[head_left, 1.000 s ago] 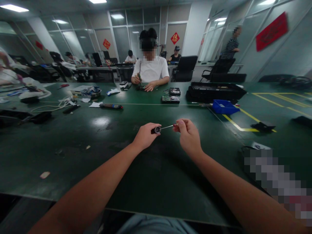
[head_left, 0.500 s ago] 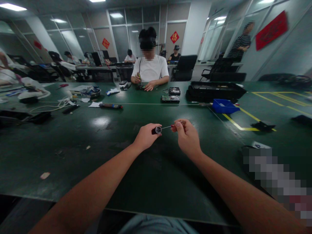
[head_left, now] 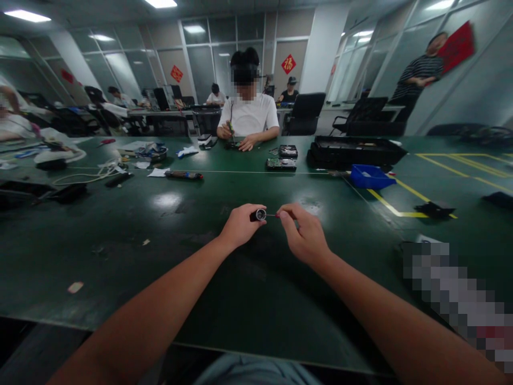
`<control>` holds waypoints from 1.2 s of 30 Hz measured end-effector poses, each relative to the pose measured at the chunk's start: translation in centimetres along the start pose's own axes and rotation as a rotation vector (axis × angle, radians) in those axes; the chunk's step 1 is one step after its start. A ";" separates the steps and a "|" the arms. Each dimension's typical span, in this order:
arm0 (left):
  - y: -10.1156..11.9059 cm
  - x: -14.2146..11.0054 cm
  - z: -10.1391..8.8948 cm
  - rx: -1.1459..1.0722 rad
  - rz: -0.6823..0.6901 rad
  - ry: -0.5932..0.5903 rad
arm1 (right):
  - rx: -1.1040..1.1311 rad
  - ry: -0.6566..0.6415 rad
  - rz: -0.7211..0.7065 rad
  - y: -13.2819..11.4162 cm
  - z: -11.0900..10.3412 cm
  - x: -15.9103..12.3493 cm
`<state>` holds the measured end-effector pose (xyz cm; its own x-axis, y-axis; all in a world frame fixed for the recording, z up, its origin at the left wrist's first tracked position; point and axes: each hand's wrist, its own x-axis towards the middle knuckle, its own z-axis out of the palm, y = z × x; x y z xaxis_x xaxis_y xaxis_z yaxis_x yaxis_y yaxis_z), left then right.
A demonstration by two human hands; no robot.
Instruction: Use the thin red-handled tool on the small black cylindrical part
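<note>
My left hand (head_left: 239, 226) is closed around a short black cylinder with a silvery round end (head_left: 260, 215), held just above the green table (head_left: 168, 256). My right hand (head_left: 303, 233) pinches a thin metal rod with a red end (head_left: 276, 215), whose tip sits at the cylinder's silvery end. Only a short stub of the rod shows between my two hands, which are almost touching.
Across the table a person in a white shirt (head_left: 249, 115) works with a tool. Circuit boards (head_left: 281, 163), a black tray (head_left: 355, 150), a blue bin (head_left: 371, 176), a dark screwdriver (head_left: 183, 174) and white cables (head_left: 96, 171) lie further back. A person in stripes (head_left: 417, 72) stands far right.
My right hand has moved left toward my left hand, and the visible length of rod between them has shrunk. The person in stripes has walked to the right.
</note>
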<state>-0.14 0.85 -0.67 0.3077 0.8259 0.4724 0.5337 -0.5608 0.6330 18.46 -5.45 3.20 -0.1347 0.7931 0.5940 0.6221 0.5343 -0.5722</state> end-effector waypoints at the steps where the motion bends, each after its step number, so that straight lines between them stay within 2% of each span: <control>1: 0.0 0.0 0.0 0.001 -0.012 0.005 | 0.062 0.035 0.051 0.1 0.1 0.0; 4: 0.3 0.1 0.0 -0.007 -0.034 0.049 | 0.316 0.147 0.231 0.9 0.7 0.4; 6: 0.5 0.1 -0.1 -0.022 0.010 0.068 | 0.469 0.201 0.317 1.8 1.0 0.8; 8: 0.5 0.1 -0.2 -0.037 0.079 0.026 | 0.607 0.247 0.399 2.7 1.2 1.2; 10: 0.4 0.1 -0.2 -0.030 0.089 -0.001 | 0.677 0.235 0.454 3.3 1.0 1.5; 14: 0.0 0.1 0.0 -0.006 0.014 -0.002 | 0.429 0.243 0.366 2.9 0.4 1.5; 17: 0.0 0.1 0.1 -0.002 0.011 -0.006 | 0.280 0.220 0.279 1.8 0.2 1.0; 22: 0.1 0.0 0.0 -0.009 0.039 -0.016 | 0.208 0.239 0.199 1.0 0.3 0.5; 25: 0.0 0.1 0.1 -0.001 0.059 -0.018 | 0.167 0.203 0.166 1.2 0.2 0.5; 36: -0.5 0.1 0.3 0.025 0.079 -0.043 | 0.052 0.145 0.165 1.8 0.0 0.8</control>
<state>-0.19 1.25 -1.13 0.3827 0.7814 0.4930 0.5261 -0.6229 0.5790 19.50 -3.81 2.67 0.0805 0.8228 0.5625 0.5852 0.4179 -0.6950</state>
